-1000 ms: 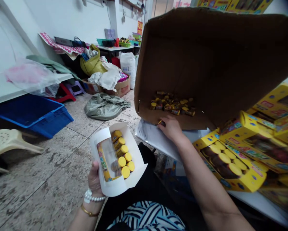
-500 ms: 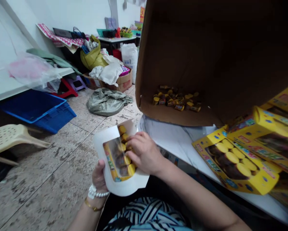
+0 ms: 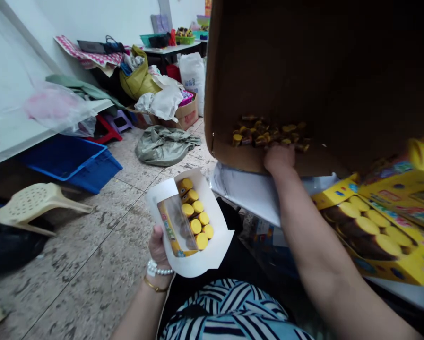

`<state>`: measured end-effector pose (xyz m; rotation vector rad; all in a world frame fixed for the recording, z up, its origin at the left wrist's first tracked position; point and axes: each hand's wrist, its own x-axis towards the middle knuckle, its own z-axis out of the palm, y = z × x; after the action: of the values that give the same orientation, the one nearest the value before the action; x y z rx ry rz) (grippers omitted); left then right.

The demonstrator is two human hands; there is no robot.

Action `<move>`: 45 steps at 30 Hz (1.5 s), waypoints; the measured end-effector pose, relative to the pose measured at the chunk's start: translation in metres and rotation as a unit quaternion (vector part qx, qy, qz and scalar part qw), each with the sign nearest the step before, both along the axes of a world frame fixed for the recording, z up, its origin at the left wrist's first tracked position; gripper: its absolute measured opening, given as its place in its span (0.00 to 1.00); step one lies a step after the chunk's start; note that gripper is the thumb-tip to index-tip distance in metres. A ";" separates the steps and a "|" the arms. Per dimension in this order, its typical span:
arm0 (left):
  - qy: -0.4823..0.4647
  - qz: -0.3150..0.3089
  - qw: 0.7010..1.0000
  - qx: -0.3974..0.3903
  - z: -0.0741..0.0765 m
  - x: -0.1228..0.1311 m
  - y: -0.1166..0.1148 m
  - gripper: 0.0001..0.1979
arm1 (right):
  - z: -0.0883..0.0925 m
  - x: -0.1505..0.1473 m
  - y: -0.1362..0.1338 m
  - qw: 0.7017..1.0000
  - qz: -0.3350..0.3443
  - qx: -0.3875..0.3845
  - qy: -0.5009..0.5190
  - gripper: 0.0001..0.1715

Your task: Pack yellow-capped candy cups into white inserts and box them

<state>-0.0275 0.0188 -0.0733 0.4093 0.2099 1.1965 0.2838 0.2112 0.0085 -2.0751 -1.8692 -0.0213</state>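
My left hand (image 3: 159, 248) grips an open windowed box (image 3: 219, 243) by its left side, thumb on the edge. The box's white inner flaps are spread, and several small tubs with yellow lids (image 3: 195, 226) stand in it. My right hand (image 3: 281, 157) reaches into a large cardboard carton (image 3: 247, 163), at a heap of similar yellow-lidded tubs (image 3: 256, 130) on its bottom. The fingers of that hand are hidden among the tubs, so their grip does not show.
Yellow packed boxes (image 3: 392, 269) lie on the white table (image 3: 245, 191) at right. A blue crate (image 3: 101, 170) and a cream plastic stool (image 3: 38, 198) stand on the floor at left. Farther back, a grey-green sack (image 3: 165, 146) lies before a carton of bags (image 3: 187, 115).
My right hand has left the windowed box and moved up and right into the carton. My left hand still holds the box, which appears slightly farther right.
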 end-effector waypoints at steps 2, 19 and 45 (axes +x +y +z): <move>0.014 0.008 1.000 -0.009 -0.002 -0.005 -0.001 0.34 | 0.008 -0.013 -0.016 1.000 0.009 0.001 0.022 0.23; 0.011 0.023 0.999 0.028 -0.022 -0.015 -0.005 0.25 | 0.013 -0.136 -0.119 0.845 0.507 0.103 0.135 0.14; -0.011 0.007 1.000 -0.010 -0.013 -0.006 0.005 0.30 | 0.015 -0.040 -0.012 0.990 0.129 -0.046 0.010 0.13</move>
<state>-0.0337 0.0235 -0.0861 0.3782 0.2066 1.2110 0.2438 0.1991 0.0237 -1.8654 -2.1482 0.1527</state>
